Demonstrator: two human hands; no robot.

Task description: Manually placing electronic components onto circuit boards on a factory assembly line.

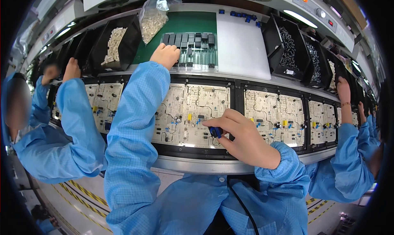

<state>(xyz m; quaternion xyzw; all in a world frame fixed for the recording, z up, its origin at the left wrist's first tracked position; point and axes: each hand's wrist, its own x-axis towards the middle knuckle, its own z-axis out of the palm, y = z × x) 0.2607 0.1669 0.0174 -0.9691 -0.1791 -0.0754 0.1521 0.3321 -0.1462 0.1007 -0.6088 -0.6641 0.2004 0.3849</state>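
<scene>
My left hand (166, 56) reaches forward to a clear tray (201, 61) of black rectangular components (184, 40). Its fingers curl down at the tray's near left side, and what they grip is hidden. Low over a circuit board (207, 103), my right hand (244, 140) pinches a small blue-and-black component (214, 132) between thumb and fingers. That pale board carries yellow, blue and black parts and sits in a black frame (237, 107).
Another frame with boards (275, 111) lies to the right. Behind are a bag of beige parts (152, 23), a white foam sheet (242, 46), blue components (246, 17) and black bins (287, 50). Co-workers' arms (78, 111) flank me on both sides.
</scene>
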